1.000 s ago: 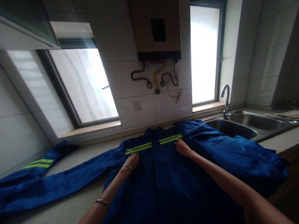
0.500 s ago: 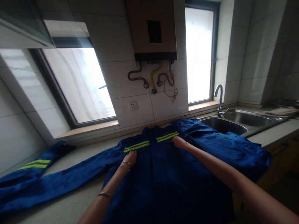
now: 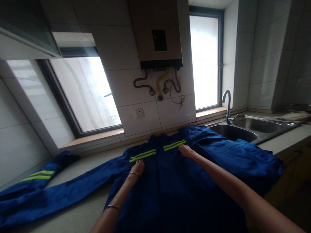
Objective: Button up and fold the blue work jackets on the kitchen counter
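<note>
Pale desk (image 3: pixel 80 210) right under me, with a blue jacket (image 3: pixel 167 184) spread over it. My left grip (image 3: pixel 138 167) is curled on the chest just below one yellow stripe (image 3: pixel 143 155), my right grip (image 3: pixel 186 150) curled at the outer end of the other; both touch cloth, but can't tell if either's pinching. I'd go light and even with both sides, and mind the rumpled cloth beside the sink (image 3: pixel 266 135).

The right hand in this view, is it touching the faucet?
No, the right hand is on the blue jacket, beside a yellow-green chest stripe, apart from the faucet.
</note>
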`<state>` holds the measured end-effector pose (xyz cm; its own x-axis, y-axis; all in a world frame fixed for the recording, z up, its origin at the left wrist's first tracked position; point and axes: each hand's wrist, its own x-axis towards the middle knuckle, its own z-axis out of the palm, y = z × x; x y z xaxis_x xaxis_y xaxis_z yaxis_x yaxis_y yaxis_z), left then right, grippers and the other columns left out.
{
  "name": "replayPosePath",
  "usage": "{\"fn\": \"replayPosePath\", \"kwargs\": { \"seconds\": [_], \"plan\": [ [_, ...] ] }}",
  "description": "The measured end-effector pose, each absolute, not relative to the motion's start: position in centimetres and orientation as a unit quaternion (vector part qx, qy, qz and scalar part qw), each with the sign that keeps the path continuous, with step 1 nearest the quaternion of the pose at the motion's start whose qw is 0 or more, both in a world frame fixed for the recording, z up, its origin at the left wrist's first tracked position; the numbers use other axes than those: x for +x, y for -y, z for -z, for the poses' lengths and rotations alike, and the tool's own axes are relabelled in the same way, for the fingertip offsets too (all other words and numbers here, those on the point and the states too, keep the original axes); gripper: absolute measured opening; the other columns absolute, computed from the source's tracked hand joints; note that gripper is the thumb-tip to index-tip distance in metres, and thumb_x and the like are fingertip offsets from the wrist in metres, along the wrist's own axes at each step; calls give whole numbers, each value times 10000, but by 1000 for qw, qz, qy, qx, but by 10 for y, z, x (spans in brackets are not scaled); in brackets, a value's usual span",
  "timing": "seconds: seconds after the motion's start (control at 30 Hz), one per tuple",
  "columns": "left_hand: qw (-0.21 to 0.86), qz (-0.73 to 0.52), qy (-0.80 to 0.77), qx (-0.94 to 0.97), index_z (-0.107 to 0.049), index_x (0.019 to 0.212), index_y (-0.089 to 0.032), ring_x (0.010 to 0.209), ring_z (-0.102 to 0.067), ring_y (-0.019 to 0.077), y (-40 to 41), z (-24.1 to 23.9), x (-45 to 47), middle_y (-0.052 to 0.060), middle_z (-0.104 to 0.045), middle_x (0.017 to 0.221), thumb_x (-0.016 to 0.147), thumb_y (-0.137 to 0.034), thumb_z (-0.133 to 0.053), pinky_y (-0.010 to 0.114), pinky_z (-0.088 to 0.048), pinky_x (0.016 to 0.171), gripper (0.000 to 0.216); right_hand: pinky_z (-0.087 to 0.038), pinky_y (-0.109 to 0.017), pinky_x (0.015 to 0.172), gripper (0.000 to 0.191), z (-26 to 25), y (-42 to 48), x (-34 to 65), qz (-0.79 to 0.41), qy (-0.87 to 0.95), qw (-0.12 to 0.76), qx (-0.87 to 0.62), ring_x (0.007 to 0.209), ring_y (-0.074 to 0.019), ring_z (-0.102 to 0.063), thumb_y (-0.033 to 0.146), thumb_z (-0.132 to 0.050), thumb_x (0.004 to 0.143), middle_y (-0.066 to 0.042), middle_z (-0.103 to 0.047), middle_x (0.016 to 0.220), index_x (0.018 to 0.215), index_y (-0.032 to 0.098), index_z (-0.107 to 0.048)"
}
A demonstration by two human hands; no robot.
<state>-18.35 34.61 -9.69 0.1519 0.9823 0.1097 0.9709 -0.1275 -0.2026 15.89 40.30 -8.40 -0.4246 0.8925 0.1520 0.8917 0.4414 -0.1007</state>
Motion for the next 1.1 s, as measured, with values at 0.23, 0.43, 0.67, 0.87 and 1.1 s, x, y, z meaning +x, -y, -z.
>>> {"fn": "replayPosePath", "kwargs": {
  "seconds": [0.23, 0.43, 0.67, 0.87, 1.1],
  "plan": [
    [123, -23, 648, -752, -456, 1260, -5, 1035, -511, 288, -343, 99, -188, 201, -595, 1068, 758, 18, -306, 400, -457, 866, 524, -428, -278, 825, 278, 87, -405, 163, -28, 836, 99, -539, 982, -202, -571, 52, -494, 755, -127, -606, 1086, 977, 143, -635],
    [101, -1, 665, -740, -501, 1220, -68, 1107, -467, 270, -346, 101, -193, 162, -561, 1122, 705, 14, -369, 327, -469, 820, 539, -418, -251, 778, 284, 90, -407, 164, -30, 840, 113, -530, 947, -200, -573, 65, -485, 777, -141, -608, 1070, 1004, 137, -639],
    [98, 20, 678, -729, -510, 1226, -125, 1151, -442, 237, -347, 105, -197, 127, -522, 1188, 693, -9, -395, 283, -439, 865, 557, -370, -224, 814, 456, 90, -398, 171, -33, 843, 130, -520, 997, -186, -524, 9, -469, 742, -147, -586, 1081, 1174, 109, -577],
    [132, 25, 681, -720, -349, 1350, -36, 1217, -392, 288, -342, 105, -188, 210, -422, 1321, 750, 2, -327, 400, -337, 988, 601, -382, -290, 837, 617, 92, -375, 169, -46, 824, 162, -542, 980, -202, -541, 127, -391, 818, -138, -568, 1119, 1419, 131, -252],
    [102, 49, 697, -708, -331, 1373, -86, 1339, -195, 353, -353, 108, -160, 181, -252, 1461, 873, -331, -314, 521, -199, 1056, 557, -108, -539, 1034, 569, 87, -359, 150, -31, 812, 171, -557, 1328, -339, -172, 458, -336, 891, -102, -214, 1479, 1421, 262, -269]
  ]
}}
